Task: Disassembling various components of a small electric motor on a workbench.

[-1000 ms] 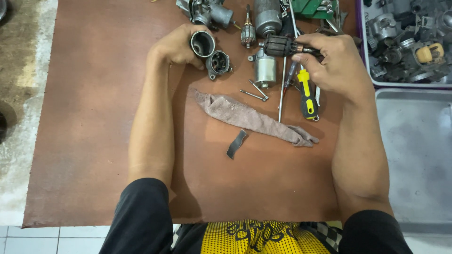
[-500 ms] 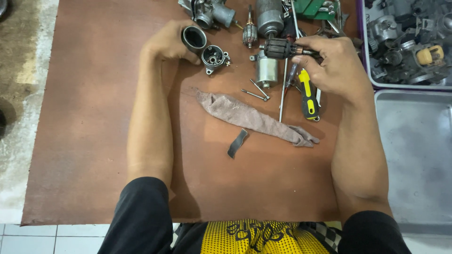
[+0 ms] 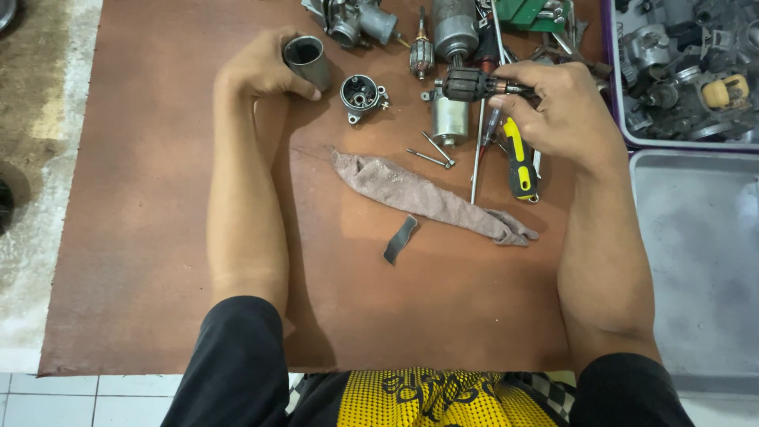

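My left hand grips a short grey metal cylinder housing at the far left of the brown board. Just right of it lies a round metal end cap. My right hand holds a dark motor armature by its shaft, above a small silver motor body. A yellow-handled screwdriver lies under my right hand. Two loose bolts rest near the motor body.
A crumpled grey rag and a dark metal strip lie mid-board. A carburettor, another armature and a motor can sit at the far edge. A purple bin of parts and a grey tray stand to the right.
My left hand has carried the cylinder housing up and left, away from the end cap. My right hand stays put with the armature.
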